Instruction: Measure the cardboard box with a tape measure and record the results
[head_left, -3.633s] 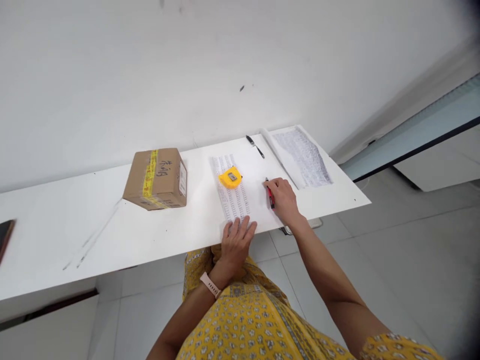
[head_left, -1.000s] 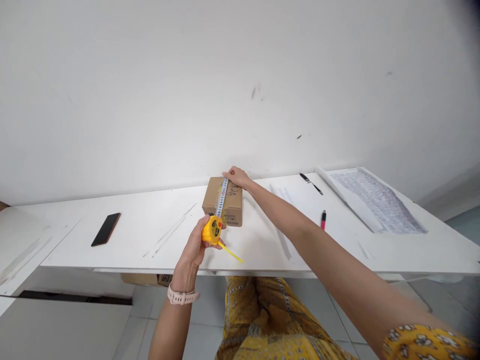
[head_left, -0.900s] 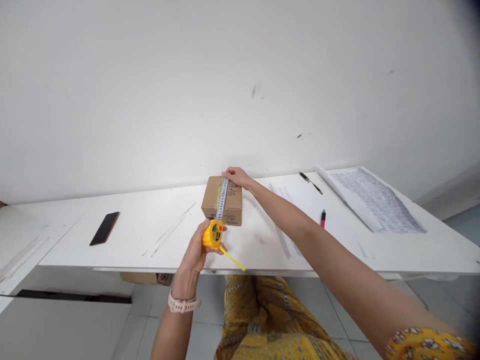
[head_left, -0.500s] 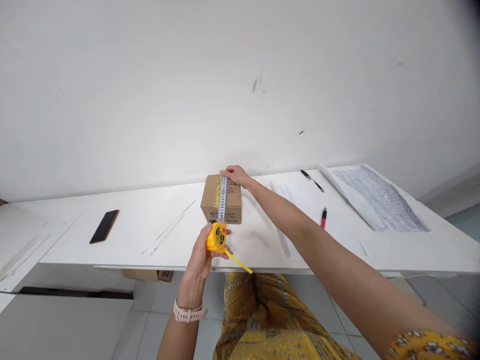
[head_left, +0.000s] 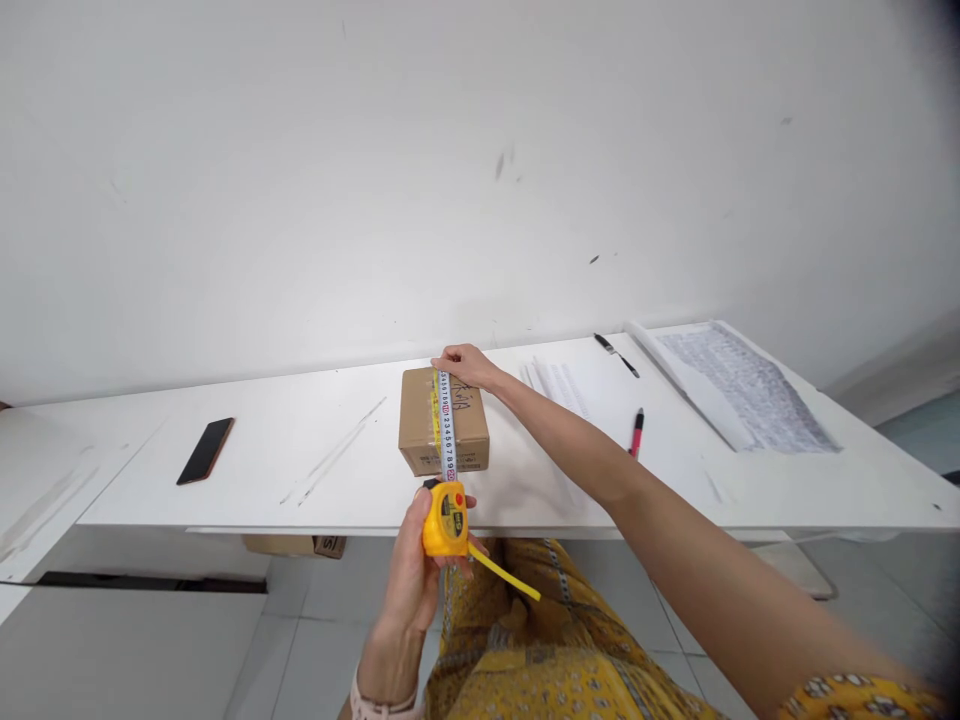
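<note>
Tape measure (head_left: 445,519) in left grip (head_left: 417,580), box (head_left: 442,435) beyond

The white tabletop (head_left: 300,440) carries a phone (head_left: 205,450) at left, a cardboard box (head_left: 420,435) mid-table, and to the right printed sheets (head_left: 739,385) (plus two pens (head_left: 636,433)).

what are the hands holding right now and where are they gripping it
The left hand grips the yellow tape measure by its case; the right hand pins the tape's free end at the cardboard box's far edge.

Left hand (head_left: 420,585) gripping tape measure (head_left: 445,520), blade across box (head_left: 442,435), right hand (head_left: 461,365) seemingly pinning end
</note>
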